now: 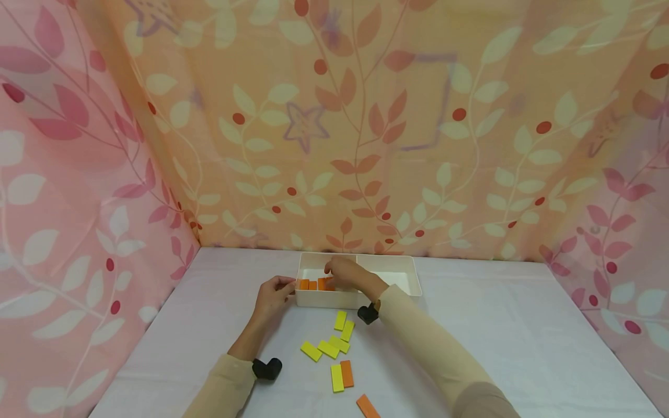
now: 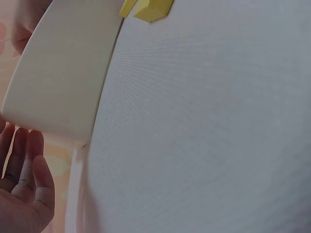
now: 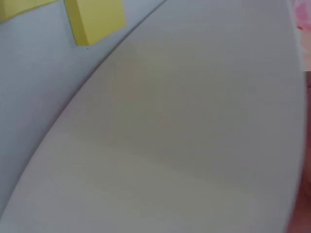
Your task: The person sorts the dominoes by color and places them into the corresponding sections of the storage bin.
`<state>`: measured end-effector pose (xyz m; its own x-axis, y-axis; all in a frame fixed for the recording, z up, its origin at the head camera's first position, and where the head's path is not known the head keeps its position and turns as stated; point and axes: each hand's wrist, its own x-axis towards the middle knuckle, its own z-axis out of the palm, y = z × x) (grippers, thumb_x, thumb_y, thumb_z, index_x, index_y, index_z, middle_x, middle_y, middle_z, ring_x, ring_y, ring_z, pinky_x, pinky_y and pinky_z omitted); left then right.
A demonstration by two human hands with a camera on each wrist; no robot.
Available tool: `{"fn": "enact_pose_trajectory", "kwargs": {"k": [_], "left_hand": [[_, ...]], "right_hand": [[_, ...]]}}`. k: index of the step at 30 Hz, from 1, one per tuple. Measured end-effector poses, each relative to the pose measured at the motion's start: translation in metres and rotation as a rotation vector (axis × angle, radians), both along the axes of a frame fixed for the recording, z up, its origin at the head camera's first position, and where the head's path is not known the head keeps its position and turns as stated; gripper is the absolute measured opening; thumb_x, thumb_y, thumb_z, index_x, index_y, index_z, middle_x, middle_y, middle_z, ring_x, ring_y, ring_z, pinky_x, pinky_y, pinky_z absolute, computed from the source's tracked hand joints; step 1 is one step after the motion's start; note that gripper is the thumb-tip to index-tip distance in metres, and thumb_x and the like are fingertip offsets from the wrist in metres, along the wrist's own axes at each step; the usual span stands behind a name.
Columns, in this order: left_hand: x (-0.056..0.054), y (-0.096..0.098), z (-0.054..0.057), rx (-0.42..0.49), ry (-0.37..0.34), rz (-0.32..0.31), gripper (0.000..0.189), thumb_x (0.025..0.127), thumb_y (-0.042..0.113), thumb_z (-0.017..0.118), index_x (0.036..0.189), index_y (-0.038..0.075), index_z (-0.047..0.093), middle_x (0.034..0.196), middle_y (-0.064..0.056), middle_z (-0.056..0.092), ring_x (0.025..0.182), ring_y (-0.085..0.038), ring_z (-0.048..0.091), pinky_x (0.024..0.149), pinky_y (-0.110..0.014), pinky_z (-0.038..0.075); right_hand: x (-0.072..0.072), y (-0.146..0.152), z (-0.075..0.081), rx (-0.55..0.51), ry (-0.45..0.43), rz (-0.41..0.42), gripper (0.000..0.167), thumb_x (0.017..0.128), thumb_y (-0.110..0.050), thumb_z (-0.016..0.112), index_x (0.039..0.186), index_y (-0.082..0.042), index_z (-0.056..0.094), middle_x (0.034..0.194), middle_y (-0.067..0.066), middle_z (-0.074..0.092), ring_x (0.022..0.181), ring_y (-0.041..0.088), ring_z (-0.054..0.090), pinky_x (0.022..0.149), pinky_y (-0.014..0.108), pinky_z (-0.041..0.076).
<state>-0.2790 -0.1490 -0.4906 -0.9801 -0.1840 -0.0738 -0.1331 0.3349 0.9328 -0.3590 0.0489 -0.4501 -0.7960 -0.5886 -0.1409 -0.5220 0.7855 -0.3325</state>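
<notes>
A long white box [image 1: 334, 299] with a divider stands at the far side of the table. Several orange blocks [image 1: 305, 284] stand in a row in its left compartment. My left hand [image 1: 273, 296] is at the box's left end, fingertips right at the corner; the left wrist view shows those fingers [image 2: 34, 145] loosely extended against the end wall. My right hand [image 1: 349, 274] reaches over the front wall into the left compartment, fingertips down at the orange blocks. The wall hides part of these fingers, and I cannot tell whether they pinch a block.
Several yellow blocks [image 1: 328, 349] lie scattered on the white-covered table [image 1: 496, 337] in front of the box. Closer to me, one yellow block [image 1: 337, 378] lies against an orange block [image 1: 347, 373]. Another orange block [image 1: 368, 406] is near the bottom edge. Patterned curtains [image 1: 366, 116] surround the table.
</notes>
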Motion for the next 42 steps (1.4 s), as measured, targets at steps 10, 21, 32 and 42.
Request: {"fn": "enact_pose_trajectory", "kwargs": {"k": [10,21,32,42], "left_hand": [[0.002,0.001,0.002,0.009,0.006,0.001,0.023,0.096,0.019,0.061,0.112,0.003,0.065,0.106,-0.013,0.068,0.091,-0.020,0.066,0.076,-0.030,0.053],[0.001,0.001,0.000,0.007,0.000,0.012,0.022,0.096,0.020,0.061,0.111,0.003,0.065,0.105,-0.013,0.068,0.090,-0.019,0.065,0.075,-0.028,0.052],[0.000,0.000,-0.001,-0.004,0.007,0.006,0.023,0.096,0.020,0.061,0.111,0.003,0.065,0.105,-0.014,0.068,0.091,-0.020,0.066,0.075,-0.028,0.053],[0.002,0.001,-0.002,0.003,0.006,0.010,0.023,0.096,0.021,0.061,0.111,0.003,0.065,0.105,-0.013,0.068,0.091,-0.020,0.065,0.076,-0.030,0.053]], "right_hand": [[0.010,0.016,0.021,-0.208,-0.021,0.064,0.030,0.089,-0.020,0.071,0.112,0.000,0.069,0.105,0.014,0.067,0.092,0.022,0.058,0.086,0.035,0.051],[0.039,0.036,0.039,-0.312,0.073,0.143,0.026,0.089,-0.020,0.069,0.111,-0.006,0.071,0.104,0.014,0.066,0.092,0.023,0.060,0.080,0.028,0.049],[0.071,0.051,0.049,-0.371,0.071,0.113,0.029,0.088,-0.024,0.072,0.114,-0.010,0.069,0.097,0.000,0.065,0.091,0.016,0.060,0.082,0.026,0.053],[0.099,0.062,0.047,-0.409,0.075,0.150,0.026,0.089,-0.024,0.070,0.112,-0.011,0.069,0.098,0.001,0.066,0.089,0.011,0.057,0.082,0.032,0.054]]}}
